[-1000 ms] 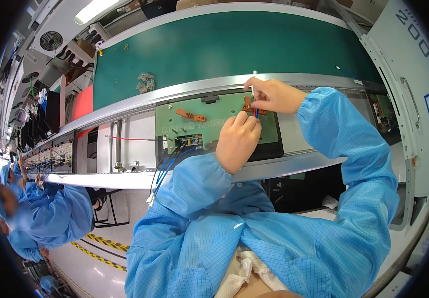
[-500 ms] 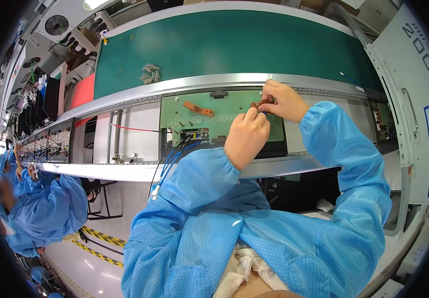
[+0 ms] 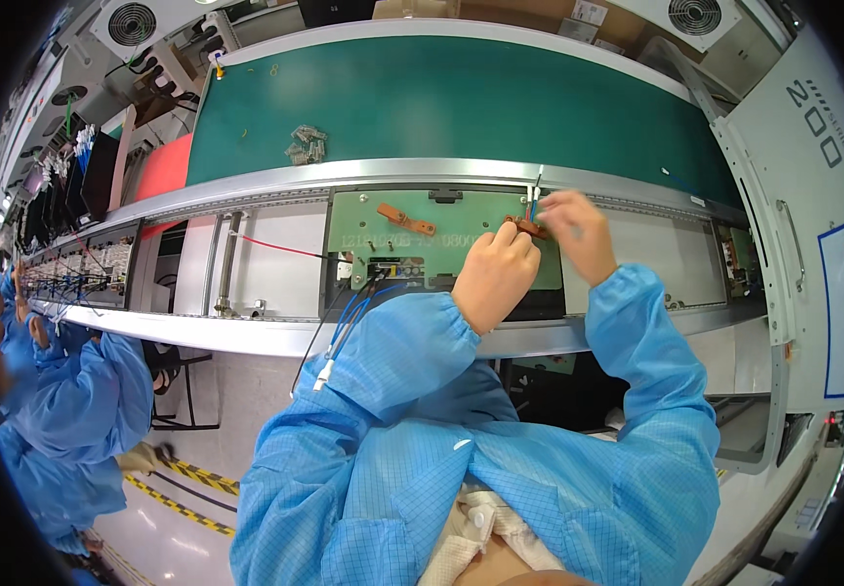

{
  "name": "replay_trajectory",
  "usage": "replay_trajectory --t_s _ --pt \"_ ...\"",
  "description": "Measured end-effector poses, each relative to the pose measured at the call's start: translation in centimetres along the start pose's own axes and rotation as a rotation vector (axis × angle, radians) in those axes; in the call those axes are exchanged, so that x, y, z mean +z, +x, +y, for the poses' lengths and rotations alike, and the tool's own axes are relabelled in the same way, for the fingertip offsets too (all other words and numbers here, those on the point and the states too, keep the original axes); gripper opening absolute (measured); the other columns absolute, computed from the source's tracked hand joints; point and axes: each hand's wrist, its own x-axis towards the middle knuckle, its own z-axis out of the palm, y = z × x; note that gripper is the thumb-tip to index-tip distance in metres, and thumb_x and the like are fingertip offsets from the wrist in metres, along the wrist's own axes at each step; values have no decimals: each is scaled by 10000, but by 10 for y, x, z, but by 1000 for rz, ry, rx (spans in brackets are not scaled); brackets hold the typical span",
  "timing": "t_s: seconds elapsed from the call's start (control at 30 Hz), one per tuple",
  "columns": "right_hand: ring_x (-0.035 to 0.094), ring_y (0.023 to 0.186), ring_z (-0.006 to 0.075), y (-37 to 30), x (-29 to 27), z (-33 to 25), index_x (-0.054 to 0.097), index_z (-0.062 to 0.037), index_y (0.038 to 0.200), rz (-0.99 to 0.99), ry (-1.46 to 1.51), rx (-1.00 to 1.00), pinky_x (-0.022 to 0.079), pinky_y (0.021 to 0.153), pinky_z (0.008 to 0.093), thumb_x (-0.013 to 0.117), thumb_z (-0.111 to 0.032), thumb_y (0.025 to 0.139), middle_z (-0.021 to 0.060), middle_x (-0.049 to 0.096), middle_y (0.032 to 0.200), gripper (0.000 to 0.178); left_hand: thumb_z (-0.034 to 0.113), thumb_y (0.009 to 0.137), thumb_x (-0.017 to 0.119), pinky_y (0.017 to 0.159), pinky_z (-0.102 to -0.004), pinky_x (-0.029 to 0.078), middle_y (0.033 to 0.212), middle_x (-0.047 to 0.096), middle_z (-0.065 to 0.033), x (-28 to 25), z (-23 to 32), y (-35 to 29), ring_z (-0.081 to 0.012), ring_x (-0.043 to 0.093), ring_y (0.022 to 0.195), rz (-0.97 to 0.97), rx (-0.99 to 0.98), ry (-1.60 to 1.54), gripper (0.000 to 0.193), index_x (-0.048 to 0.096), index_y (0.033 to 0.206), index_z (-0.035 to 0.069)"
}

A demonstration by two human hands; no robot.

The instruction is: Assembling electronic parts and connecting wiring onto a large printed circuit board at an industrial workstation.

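A green panel (image 3: 451, 256) lies in a dark frame on the rail line in front of me. Near its right end sits an orange-brown strip-like piece (image 3: 529, 227), with thin blue and white wires (image 3: 535, 199) reaching from it toward the far rail. My left hand (image 3: 495, 278) is closed, its fingertips at this piece; what they pinch is hidden. Just right of the piece, my right hand (image 3: 583, 236) is raised with bent fingers, smeared by motion. A second orange-brown piece (image 3: 405, 219) lies farther left on the panel.
Black and blue cables (image 3: 349, 317) hang over the near rail (image 3: 236, 333) beside my left sleeve. A red wire (image 3: 280, 247) runs left from the panel. Small metal parts (image 3: 307, 145) lie on the green mat (image 3: 461, 107). A co-worker (image 3: 80, 400) in blue is at left.
My right hand has come away from the orange-brown piece, to the right. The wires beyond the piece now show. My left hand stays at it. The whole view has shifted slightly.
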Motion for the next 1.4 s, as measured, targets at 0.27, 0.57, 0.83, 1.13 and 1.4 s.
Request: replay_trajectory --t_s 0.27,0.57,0.83,1.13,1.4 --pt "552 801 78 52 -7 95 589 -52 1182 -52 480 812 450 750 239 601 -245 895 56 663 969 346 134 724 658 658 -307 450 812 554 -24 -10 0 8 -187 535 858 23 -58 -162 123 618 824 73" --pt "570 781 80 53 -4 86 567 -58 1229 30 510 681 434 733 233 607 -139 879 65 686 891 362 146 788 675 601 -317 471 739 606 -46 -54 -1 -44 -213 596 704 -9 -198 -476 193 648 967 80" --pt "629 878 115 46 1 72 578 -53 1199 20 507 642 446 831 258 635 -147 866 98 706 866 351 159 851 643 573 -305 507 798 678 -94 -45 19 -48 -226 656 614 -248 -467 -851 331 511 1142 74" --pt "589 959 122 33 9 56 643 -48 1132 62 466 619 412 917 291 572 -194 914 65 691 958 272 82 840 642 578 -292 471 770 634 -66 -42 19 -45 -170 607 645 -298 -604 -1100 304 509 1112 57" --pt "580 890 106 18 -3 43 686 -27 1023 213 172 254 446 815 241 531 -213 938 22 663 901 257 54 843 624 571 -282 487 795 636 -78 -25 16 -50 -157 613 638 -261 -558 -1037 299 524 1125 44"
